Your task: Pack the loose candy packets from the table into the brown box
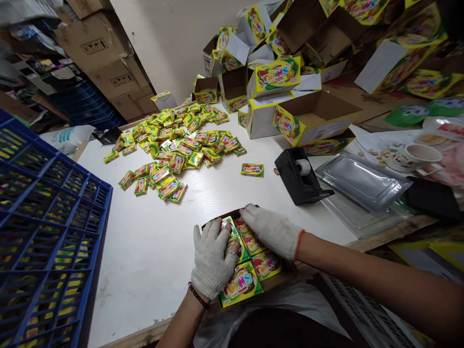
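Both gloved hands are pressed flat, fingers spread, on packets in the display box (250, 270) at the table's near edge: left hand (213, 258), right hand (271, 231). Bare tabletop (152, 232) is left beyond; loose packets (174, 150) lie farther off.

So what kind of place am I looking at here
Probably a small packing workshop or stockroom: loose candy packets heaped on the white table, open display boxes, stacked cardboard cartons and a tape dispenser.
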Demonstrator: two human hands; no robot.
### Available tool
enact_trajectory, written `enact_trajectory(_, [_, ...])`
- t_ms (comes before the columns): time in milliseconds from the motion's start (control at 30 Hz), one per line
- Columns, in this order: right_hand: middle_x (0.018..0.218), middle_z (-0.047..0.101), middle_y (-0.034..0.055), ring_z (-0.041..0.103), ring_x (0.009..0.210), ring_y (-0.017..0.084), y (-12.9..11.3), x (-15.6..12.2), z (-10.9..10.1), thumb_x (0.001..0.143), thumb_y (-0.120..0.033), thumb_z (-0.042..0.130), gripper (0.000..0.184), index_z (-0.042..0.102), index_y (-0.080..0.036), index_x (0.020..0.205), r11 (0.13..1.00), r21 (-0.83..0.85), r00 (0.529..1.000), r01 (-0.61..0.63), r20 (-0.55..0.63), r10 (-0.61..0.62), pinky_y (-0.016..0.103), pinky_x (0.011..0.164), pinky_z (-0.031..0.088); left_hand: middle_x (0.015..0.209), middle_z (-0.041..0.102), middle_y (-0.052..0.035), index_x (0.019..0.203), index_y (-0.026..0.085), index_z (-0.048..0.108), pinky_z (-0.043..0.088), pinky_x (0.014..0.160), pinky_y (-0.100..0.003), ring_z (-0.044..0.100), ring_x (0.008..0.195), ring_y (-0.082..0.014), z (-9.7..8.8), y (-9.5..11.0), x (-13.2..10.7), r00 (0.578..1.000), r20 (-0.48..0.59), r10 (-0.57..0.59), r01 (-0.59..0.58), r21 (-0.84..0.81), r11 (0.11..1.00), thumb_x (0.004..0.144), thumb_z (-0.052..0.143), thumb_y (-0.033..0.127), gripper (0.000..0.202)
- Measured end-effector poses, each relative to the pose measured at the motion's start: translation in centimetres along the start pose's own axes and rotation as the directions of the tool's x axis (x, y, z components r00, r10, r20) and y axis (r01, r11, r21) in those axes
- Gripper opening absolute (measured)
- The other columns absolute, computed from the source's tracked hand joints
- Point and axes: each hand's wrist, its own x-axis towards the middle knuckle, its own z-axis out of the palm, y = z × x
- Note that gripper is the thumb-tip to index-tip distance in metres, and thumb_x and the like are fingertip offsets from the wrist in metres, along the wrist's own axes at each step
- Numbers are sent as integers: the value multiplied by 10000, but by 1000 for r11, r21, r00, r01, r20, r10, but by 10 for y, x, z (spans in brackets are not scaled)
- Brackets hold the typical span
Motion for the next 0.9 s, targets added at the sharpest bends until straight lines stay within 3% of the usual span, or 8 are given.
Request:
enact_trajectory(100, [1185, 630, 165, 610, 1098, 246, 28, -22, -4, 892, -71, 457, 312, 608, -104, 1163, 954, 265, 975, -140, -132, 179, 340, 966, 471, 1315, 587, -128, 1155, 209, 638, 279, 1116, -661, 513, 1218, -335, -15, 13, 10, 999, 38, -15, 10, 125, 992, 885, 590, 266, 280])
enact_trajectory(200, [1129, 681, 142, 657, 1016, 254, 42, -43, 16, 919, -225, 500, 383, 553, -118, 1283, 789, 538, 950, -296, 85, 299, 332, 878, 504, 1265, 621, -103, 1080, 187, 661, 371, 1115, -512, 542, 1174, -292, -22, 34, 32, 966, 219, 135, -166, 131, 977, 884, 572, 241, 222])
enact_trajectory(267, [1112, 703, 124, 669, 1013, 256, 40, -53, 35, 906, -223, 494, 462, 501, -142, 1361, 719, 628, 954, -298, 177, 240, 324, 850, 504, 1195, 654, -98, 1091, 163, 662, 434, 1064, -444, 574, 1120, -273, -18, 48, 51, 885, 398, 242, -304, 101, 947, 904, 540, 246, 239])
enact_trajectory(367, [1170, 691, 152, 653, 1089, 273, 29, -58, 56, 896, -144, 429, 499, 476, -133, 1392, 742, 610, 958, -279, 122, 259, 339, 891, 477, 1223, 648, -123, 1182, 127, 637, 445, 1045, -437, 580, 1137, -282, -1, 62, 73, 780, 552, 293, -417, 110, 902, 918, 503, 250, 320])
enact_trajectory(467, [1164, 695, 171, 668, 1065, 266, 23, -57, 61, 895, -94, 398, 535, 453, -121, 1427, 760, 567, 943, -318, 106, 315, 325, 875, 474, 1319, 602, -162, 1230, 95, 623, 441, 1051, -433, 569, 1179, -297, 16, 64, 84, 734, 627, 260, -429, 131, 894, 894, 526, 247, 381])
enact_trajectory(667, [1201, 684, 170, 679, 1061, 274, 23, -57, 52, 880, -55, 408, 623, 392, -112, 1499, 778, 531, 940, -336, 139, 311, 319, 873, 491, 1339, 584, -177, 1257, 63, 609, 469, 1041, -423, 581, 1174, -320, 17, 64, 92, 694, 694, 192, -369, 114, 922, 886, 541, 345, 472])
enact_trajectory(800, [1178, 697, 173, 695, 1027, 280, 21, -59, 53, 884, -59, 411, 643, 377, -118, 1523, 808, 485, 941, -334, 127, 313, 322, 848, 510, 1233, 620, -157, 1200, 98, 633, 534, 930, -421, 622, 1076, -309, 11, 70, 93, 697, 703, 143, -329, 136, 935, 878, 537, 327, 406])
enact_trajectory(900, [1122, 719, 166, 706, 991, 287, 20, -60, 55, 884, -64, 418, 649, 376, -124, 1528, 821, 454, 937, -347, 139, 320, 329, 826, 523, 1233, 614, -161, 1232, 90, 609, 522, 959, -427, 612, 1099, -313, 16, 70, 94, 697, 702, 143, -333, 142, 932, 873, 545, 320, 432])
